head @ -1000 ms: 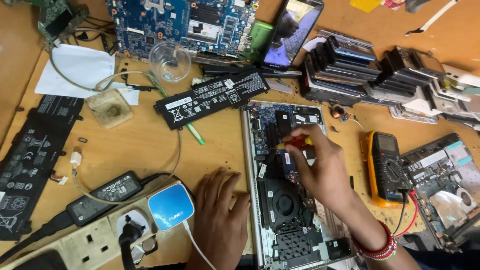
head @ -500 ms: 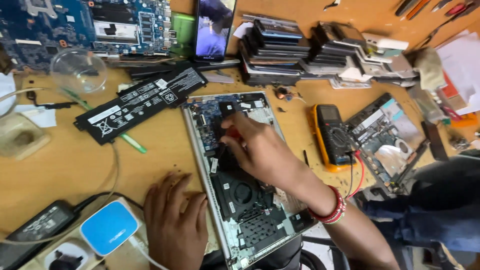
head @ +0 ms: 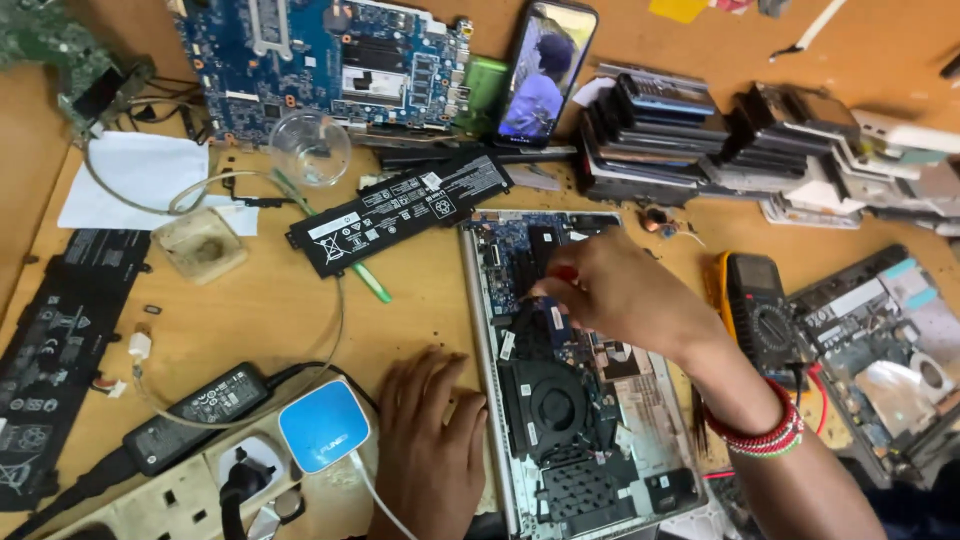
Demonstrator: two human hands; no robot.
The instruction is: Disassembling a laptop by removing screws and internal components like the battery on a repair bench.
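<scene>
An opened laptop (head: 575, 440) lies bottom-up on the wooden table, its blue board, black fan and vents exposed. My right hand (head: 620, 295) hovers over the upper part of the board, fingers pinched on a red-handled screwdriver (head: 563, 273) whose tip points down-left at the board. A red beaded bracelet circles that wrist. My left hand (head: 430, 450) rests flat on the table, fingers spread, against the laptop's left edge. A long black battery pack (head: 400, 212) lies just up-left of the laptop.
A blue motherboard (head: 320, 60) and a phone (head: 545, 70) lie at the back. Stacked drives (head: 720, 140) sit back right. A yellow multimeter (head: 760, 310) and another opened device (head: 880, 350) lie right. Power strip (head: 190, 495), blue adapter (head: 323, 438), black charger (head: 195, 415), second battery (head: 60, 350), glass cup (head: 310, 148) left.
The view swung right, then back left. My right hand stayed on the laptop's board with the screwdriver, and my left hand stayed flat beside the laptop.
</scene>
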